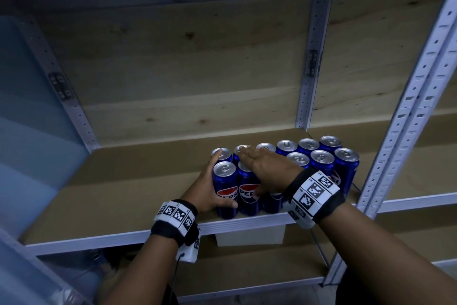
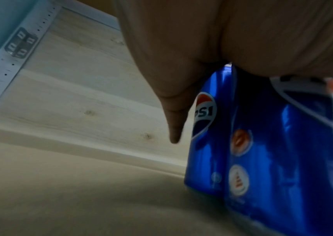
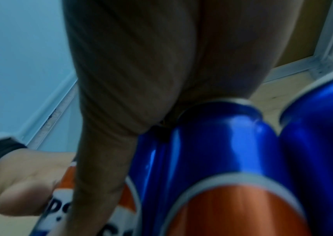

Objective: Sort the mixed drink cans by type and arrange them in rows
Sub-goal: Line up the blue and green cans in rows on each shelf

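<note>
The cans point(image 1: 224, 188) are glossy blue metal with bare silvery tops. The shelf board point(image 1: 138, 196) looks like matt brown cardboard; the back panel point(image 1: 188, 62) is pale, smooth wood with visible grain and knots. The uprights point(image 1: 408, 116) are white painted, perforated metal. The wristbands point(image 1: 316, 196) are black cloth with printed paper-like tags.
</note>
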